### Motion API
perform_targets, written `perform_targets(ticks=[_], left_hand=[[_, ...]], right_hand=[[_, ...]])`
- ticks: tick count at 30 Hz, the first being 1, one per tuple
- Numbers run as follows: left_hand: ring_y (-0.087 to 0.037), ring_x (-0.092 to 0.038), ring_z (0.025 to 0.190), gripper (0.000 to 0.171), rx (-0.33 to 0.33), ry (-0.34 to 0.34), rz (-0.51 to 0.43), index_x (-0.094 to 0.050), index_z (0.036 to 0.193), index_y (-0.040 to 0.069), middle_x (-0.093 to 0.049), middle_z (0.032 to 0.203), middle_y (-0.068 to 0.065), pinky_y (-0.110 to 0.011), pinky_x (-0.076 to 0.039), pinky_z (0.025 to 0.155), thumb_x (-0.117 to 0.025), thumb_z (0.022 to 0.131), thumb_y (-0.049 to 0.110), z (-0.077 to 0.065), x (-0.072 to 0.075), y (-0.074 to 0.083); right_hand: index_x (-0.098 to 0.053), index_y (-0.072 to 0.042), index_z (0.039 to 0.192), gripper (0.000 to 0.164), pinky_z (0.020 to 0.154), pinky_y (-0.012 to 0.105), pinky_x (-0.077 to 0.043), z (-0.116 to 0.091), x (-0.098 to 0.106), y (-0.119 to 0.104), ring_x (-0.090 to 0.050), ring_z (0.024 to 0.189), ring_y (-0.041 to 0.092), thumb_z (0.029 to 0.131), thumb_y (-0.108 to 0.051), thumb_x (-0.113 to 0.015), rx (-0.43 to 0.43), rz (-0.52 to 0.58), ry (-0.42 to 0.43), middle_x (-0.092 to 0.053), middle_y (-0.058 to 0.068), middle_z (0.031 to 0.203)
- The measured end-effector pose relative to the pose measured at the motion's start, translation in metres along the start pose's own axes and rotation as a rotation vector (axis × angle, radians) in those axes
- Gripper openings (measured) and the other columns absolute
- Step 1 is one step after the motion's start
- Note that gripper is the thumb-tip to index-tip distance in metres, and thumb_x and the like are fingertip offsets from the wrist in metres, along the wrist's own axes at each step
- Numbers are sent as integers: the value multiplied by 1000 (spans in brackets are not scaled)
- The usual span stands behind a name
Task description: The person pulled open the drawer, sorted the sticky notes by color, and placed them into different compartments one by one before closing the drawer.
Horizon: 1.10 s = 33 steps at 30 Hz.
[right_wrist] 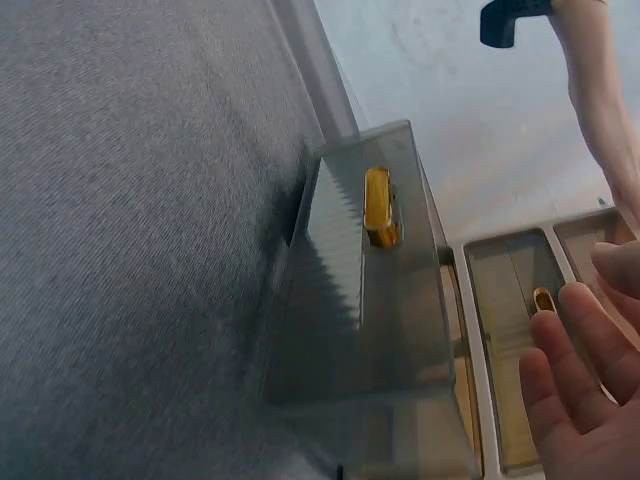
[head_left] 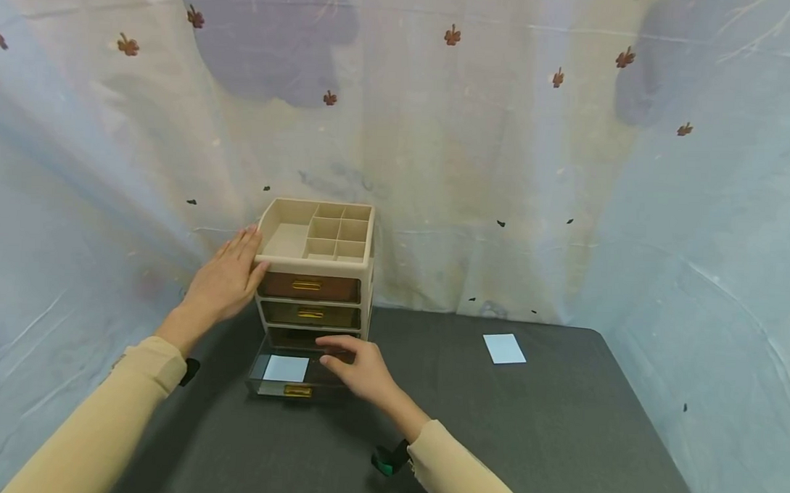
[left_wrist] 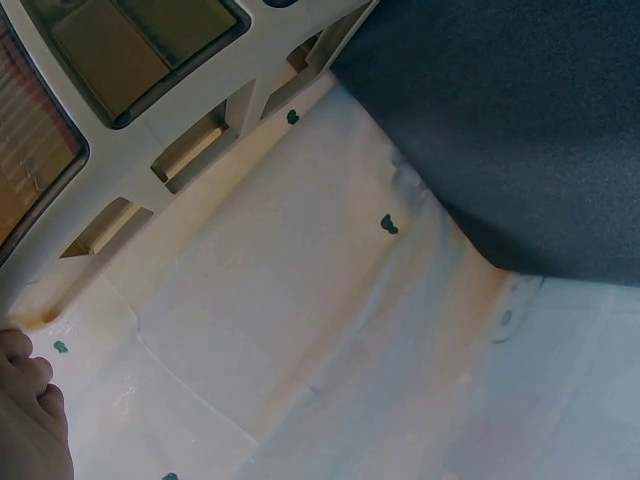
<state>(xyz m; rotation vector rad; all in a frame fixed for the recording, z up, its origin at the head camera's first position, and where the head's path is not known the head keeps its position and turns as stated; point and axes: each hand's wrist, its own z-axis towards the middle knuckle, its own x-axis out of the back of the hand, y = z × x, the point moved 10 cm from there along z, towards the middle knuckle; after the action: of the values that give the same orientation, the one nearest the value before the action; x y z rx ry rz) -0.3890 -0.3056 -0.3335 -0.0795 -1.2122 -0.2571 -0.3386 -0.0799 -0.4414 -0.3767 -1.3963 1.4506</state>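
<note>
A cream desktop organizer (head_left: 314, 267) stands on the dark table, with compartments on top and several drawers in front. Its clear bottom drawer (head_left: 327, 391) is pulled out, and a white paper square (head_left: 286, 368) lies in its left part. My left hand (head_left: 224, 280) rests against the organizer's upper left edge, fingers extended along the side and thumb near the front corner. Over the open drawer hovers my right hand (head_left: 362, 369), its fingers loosely bent and nothing between them. In the right wrist view the drawer's gold handle (right_wrist: 379, 205) is beyond the right hand's fingertips.
Another white paper square (head_left: 505, 349) lies on the table (head_left: 559, 419) to the right of the organizer. A pale patterned curtain (head_left: 437, 168) hangs behind and at both sides. Two closed drawers (head_left: 310, 315) sit above the open one.
</note>
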Motion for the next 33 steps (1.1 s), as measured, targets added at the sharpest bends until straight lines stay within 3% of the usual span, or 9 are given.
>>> perform_targets(ticks=[4,19,33], left_hand=[[-44,-10,158,71,2,-4,-1,-6,165,-3,-9,172,-25,-59,-12,129,-28,114,41,0,1,-1],[-44,-12,158,71,-7,7,7,-7,165,-3,-10,171,-25,-59,-14,129,-27,114,42,1,-1,-2],[-44,-13,158,72,-8,13,7,-8,165,-4,-10,172,-25,-58,-14,129,-27,114,43,0,0,-1]], right_hand=[[-71,-16,135,33,97,39,-59,-7,11,4,-69,115,21,103,-20,-69,13,16,29,-72,2,130],[-72,-13,134,33,100,45,-58,-33,51,33,-69,115,26,101,-17,-71,4,46,160,-72,6,129],[-74,-10,129,30,91,31,-61,-54,106,68,-73,109,24,99,-12,-73,-45,-7,295,-76,4,120]])
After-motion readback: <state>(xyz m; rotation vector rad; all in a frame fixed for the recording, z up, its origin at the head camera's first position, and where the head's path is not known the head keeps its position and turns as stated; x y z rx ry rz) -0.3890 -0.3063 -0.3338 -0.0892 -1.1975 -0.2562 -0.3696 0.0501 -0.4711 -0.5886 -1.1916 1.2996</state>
